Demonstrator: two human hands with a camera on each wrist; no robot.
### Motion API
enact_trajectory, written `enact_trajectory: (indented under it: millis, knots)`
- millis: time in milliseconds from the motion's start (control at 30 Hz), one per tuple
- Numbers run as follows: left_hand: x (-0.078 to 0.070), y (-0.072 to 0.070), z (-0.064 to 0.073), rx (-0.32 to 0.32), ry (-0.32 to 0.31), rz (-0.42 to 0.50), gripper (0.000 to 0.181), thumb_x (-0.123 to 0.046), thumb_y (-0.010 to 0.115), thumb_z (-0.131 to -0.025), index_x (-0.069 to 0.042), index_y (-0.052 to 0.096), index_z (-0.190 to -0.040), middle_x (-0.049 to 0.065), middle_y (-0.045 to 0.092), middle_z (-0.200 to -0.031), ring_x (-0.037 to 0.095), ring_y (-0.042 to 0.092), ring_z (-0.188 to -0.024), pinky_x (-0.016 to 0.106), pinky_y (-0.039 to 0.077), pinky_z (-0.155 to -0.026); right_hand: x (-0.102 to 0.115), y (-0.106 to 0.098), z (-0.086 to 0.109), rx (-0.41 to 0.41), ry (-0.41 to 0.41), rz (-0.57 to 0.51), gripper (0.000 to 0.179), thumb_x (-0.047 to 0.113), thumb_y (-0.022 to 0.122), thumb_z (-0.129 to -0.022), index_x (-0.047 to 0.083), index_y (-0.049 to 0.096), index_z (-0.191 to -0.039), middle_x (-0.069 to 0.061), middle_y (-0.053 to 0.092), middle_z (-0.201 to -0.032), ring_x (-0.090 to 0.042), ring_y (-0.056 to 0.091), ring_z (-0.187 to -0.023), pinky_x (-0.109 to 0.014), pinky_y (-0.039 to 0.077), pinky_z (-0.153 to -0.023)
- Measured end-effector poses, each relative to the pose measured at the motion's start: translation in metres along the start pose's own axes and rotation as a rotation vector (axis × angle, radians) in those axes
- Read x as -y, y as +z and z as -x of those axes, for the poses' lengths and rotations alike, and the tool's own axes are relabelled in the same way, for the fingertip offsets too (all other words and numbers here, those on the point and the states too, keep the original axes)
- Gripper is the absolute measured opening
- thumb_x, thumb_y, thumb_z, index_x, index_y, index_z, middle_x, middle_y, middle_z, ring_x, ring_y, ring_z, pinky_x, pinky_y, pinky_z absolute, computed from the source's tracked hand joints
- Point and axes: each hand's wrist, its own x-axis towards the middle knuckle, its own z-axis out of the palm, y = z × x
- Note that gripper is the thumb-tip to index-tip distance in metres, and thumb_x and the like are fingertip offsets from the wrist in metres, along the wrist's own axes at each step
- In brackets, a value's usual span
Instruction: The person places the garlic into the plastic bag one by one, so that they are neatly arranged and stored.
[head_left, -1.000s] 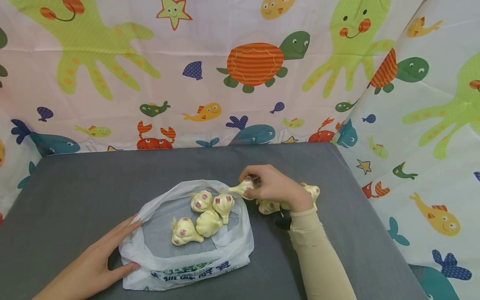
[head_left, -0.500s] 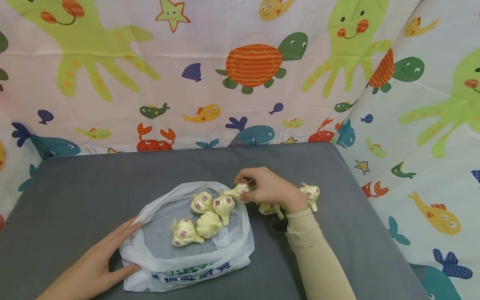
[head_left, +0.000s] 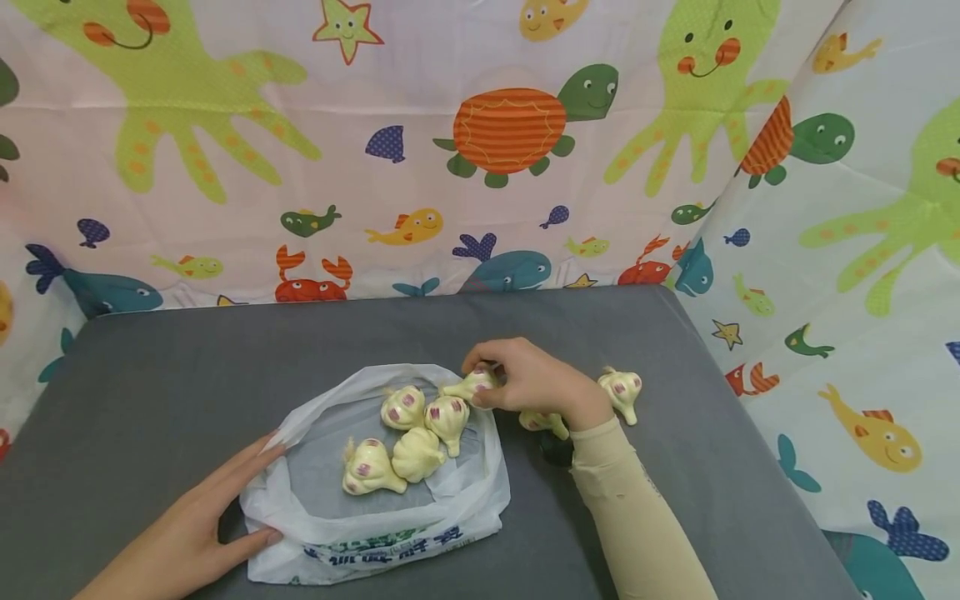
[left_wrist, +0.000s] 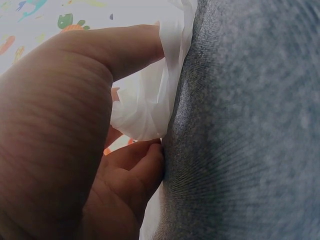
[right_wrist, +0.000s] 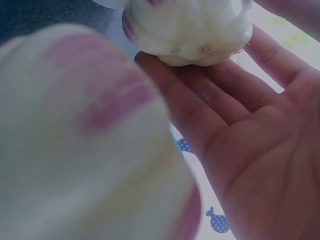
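Observation:
A white plastic bag [head_left: 277, 508] with printed lettering lies with its mouth spread wide, and several garlic bulbs [head_left: 417, 454] sit within it. My left hand [head_left: 191, 521] holds the bag's left side, thumb toward the front and fingers along the rim. In the left wrist view, white plastic bunches between the thumb and the fingers. At the bag's right rear rim, my right hand [head_left: 536, 379] grips a garlic bulb [head_left: 471, 384] between thumb and fingers, its stem pointing left over the rim. The right wrist view shows this bulb [right_wrist: 190, 30] against the fingers.
To the right on the grey table [head_left: 712, 517] lies a garlic bulb [head_left: 621, 393]. Another bulb [head_left: 543, 423] is partly hidden under my right wrist, beside a dark object [head_left: 557, 450]. A curtain [head_left: 420, 183] printed with sea animals stands behind the table.
My right hand has moved left with the garlic bulb, bringing it over the bag's rim. The bulb at the right is now uncovered. My left hand has stayed at the bag.

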Motion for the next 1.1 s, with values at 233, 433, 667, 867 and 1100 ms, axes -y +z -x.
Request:
enact_trajectory:
  millis: [233, 433, 667, 867, 1100]
  knots:
    - [0.0, 0.002, 0.001, -0.014, 0.029, 0.02, 0.101, -0.059, 0.089, -0.086, -0.033, 0.04, -0.17, -0.004, 0.04, -0.173, -0.011, 0.032, -0.145, 0.004, 0.028, -0.104, 0.003, 0.008, -0.002, 0.015, -0.023, 0.006, 0.031, 0.019, 0.083, -0.095, 0.011, 0.077, -0.125, 0.005, 0.072, -0.115, -0.016, 0.063, -0.1, -0.047, 0.057, -0.092]
    - [0.001, 0.001, 0.0, -0.013, 0.016, -0.002, 0.101, -0.061, 0.088, -0.085, -0.035, 0.04, -0.169, -0.005, 0.04, -0.173, -0.006, 0.037, -0.144, 0.011, 0.039, -0.104, 0.008, 0.015, -0.008, 0.034, -0.046, 0.005, 0.032, 0.018, 0.084, -0.095, 0.009, 0.076, -0.125, 0.004, 0.072, -0.115, -0.017, 0.062, -0.098, -0.046, 0.057, -0.091]
    - [-0.001, 0.0, -0.001, -0.003, 0.003, -0.027, 0.101, -0.062, 0.088, -0.085, -0.034, 0.041, -0.169, -0.005, 0.04, -0.172, 0.0, 0.042, -0.143, 0.028, 0.053, -0.102, 0.011, 0.021, -0.013, 0.055, -0.055, 0.007, 0.035, 0.019, 0.084, -0.095, 0.009, 0.076, -0.128, 0.004, 0.073, -0.12, -0.015, 0.064, -0.107, -0.043, 0.056, -0.097]
    - [-0.002, -0.002, -0.002, 0.005, -0.009, -0.029, 0.101, -0.064, 0.087, -0.085, -0.035, 0.04, -0.169, -0.003, 0.041, -0.172, 0.005, 0.045, -0.143, 0.035, 0.056, -0.102, 0.012, 0.025, -0.017, 0.081, -0.082, 0.026, 0.036, 0.019, 0.083, -0.096, 0.01, 0.075, -0.129, 0.003, 0.073, -0.123, -0.016, 0.065, -0.112, -0.042, 0.056, -0.099]
    - [-0.001, 0.0, 0.001, -0.025, 0.031, 0.023, 0.101, -0.059, 0.09, -0.085, -0.034, 0.041, -0.169, -0.005, 0.04, -0.173, -0.014, 0.03, -0.146, 0.008, 0.036, -0.105, 0.013, 0.033, -0.022, 0.111, -0.118, 0.066, 0.037, 0.02, 0.083, -0.098, 0.008, 0.075, -0.132, 0.001, 0.075, -0.126, -0.014, 0.066, -0.11, -0.039, 0.056, -0.097]
